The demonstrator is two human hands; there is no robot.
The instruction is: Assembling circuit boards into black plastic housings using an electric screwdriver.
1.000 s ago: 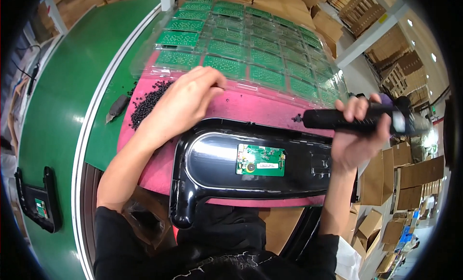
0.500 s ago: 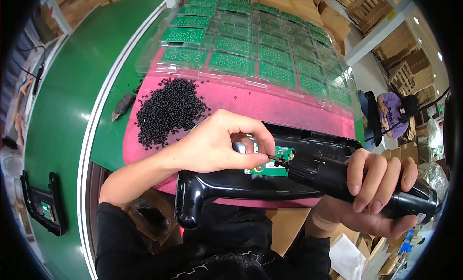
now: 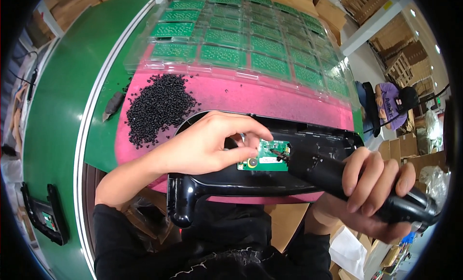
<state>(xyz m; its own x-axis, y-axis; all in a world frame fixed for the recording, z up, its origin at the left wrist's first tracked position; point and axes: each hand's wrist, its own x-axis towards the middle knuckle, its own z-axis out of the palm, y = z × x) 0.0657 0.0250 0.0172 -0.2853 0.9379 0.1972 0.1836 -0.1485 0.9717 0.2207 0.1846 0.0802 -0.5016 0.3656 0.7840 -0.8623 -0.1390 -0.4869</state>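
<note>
My right hand (image 3: 378,183) is wrapped round a black electric screwdriver (image 3: 316,170), which lies nearly level and points left. Several small black screws (image 3: 282,157) cluster at its tip, over a green circuit board (image 3: 267,160). The board sits inside a glossy black plastic housing (image 3: 241,186) in front of me. Above the board's left end is my left hand (image 3: 210,142), thumb and forefinger apart, with nothing visible between them. It hides part of the board and housing. A pile of black screws (image 3: 159,109) lies beyond my left forearm.
Clear trays of green circuit boards (image 3: 224,55) stand at the back of the pink mat (image 3: 217,92). A dark scrap (image 3: 114,106) lies left of the screws. Another black housing with a board (image 3: 46,215) rests far left. A person in purple (image 3: 390,104) sits at the right.
My left thumb and forefinger have parted and drawn back left from the screwdriver's tip, where they were pinching. The right hand still holds the screwdriver. The whole view has shifted slightly.
</note>
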